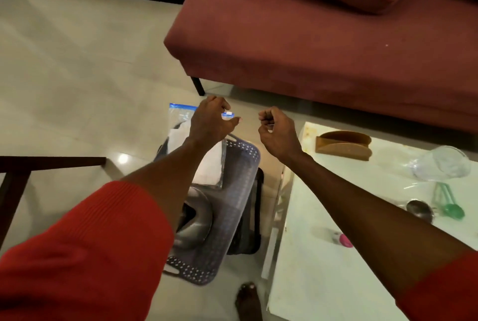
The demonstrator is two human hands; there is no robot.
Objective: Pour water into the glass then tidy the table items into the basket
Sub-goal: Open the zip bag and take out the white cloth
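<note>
The left hand (210,120) pinches the zip bag (181,119) top over the basket (240,165) on the floor, right hand (278,130) curled empty; a loose grip could drop it outside, while the glass (441,166) waits on the counter (323,256).

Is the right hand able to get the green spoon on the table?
Probably yes. The right hand looks curled and seems to hold nothing, and the green spoon lies uncovered on the white table beside a metal spoon, with nothing blocking it from above.
</note>
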